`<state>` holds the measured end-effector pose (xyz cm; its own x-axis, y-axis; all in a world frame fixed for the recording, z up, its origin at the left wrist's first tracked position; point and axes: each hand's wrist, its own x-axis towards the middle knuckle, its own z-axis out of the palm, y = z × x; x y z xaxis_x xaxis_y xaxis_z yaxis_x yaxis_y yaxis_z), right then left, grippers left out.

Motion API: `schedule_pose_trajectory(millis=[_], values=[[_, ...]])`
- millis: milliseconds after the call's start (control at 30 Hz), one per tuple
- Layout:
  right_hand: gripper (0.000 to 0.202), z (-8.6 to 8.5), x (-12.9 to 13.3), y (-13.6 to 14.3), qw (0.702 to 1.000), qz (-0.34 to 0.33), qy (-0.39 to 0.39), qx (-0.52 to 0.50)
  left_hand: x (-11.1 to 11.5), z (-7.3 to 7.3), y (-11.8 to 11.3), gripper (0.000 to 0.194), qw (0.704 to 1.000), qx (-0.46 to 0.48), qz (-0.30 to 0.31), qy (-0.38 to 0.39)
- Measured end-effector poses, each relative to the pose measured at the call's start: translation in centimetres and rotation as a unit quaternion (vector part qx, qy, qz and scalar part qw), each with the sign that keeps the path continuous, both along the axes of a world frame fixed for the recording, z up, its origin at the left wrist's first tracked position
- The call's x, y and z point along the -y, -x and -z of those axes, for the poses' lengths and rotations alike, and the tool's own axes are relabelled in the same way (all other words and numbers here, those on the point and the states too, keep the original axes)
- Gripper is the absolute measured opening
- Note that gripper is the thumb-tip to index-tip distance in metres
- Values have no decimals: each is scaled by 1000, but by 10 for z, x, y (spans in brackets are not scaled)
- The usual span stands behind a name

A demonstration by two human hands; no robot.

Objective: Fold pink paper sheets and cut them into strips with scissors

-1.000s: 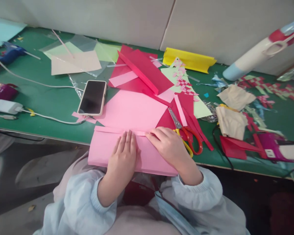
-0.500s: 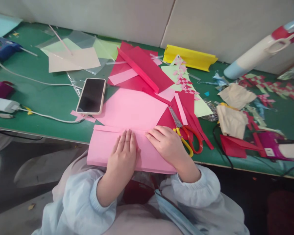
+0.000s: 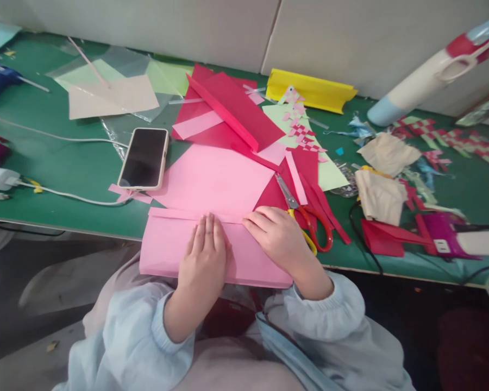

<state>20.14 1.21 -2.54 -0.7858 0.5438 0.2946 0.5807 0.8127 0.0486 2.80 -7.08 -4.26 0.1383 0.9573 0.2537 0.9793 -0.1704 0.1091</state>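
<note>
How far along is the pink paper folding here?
Done: a narrow flap is already turned along the far edge of the folded pink paper. 
In hand: the left hand lies flat on the paper, while the right hand's fingers rest at the flap. 
Left: probably finishing that crease; whether it is fully flat is unclear. The pink sheet beyond lies flat.

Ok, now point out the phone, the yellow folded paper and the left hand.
Phone (image 3: 143, 158): head view, dark screen.
Yellow folded paper (image 3: 318, 93): head view, front face.
Left hand (image 3: 202, 262): head view, back of hand.
</note>
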Motion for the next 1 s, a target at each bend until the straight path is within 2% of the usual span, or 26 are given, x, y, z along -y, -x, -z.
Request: schedule_pose_trajectory(millis=[167,400,667,833,1000], values=[[22,2,1,1,1000,-6,-24,-10,-7,4,-8,45,999,4,42,-2],[22,2,1,0,999,-14,-33,0,-12,7,-13,47,999,17,48,-1],[20,-8,-3,-30,998,3,-42,-34,-9,5,-18,48,999,-23,36,17],[19,-4,0,-42,996,7,-78,-50,-8,5,-15,51,998,-40,51,12],[17,0,1,-43,996,0,-76,-41,-8,6,-13,52,998,-34,61,-6]])
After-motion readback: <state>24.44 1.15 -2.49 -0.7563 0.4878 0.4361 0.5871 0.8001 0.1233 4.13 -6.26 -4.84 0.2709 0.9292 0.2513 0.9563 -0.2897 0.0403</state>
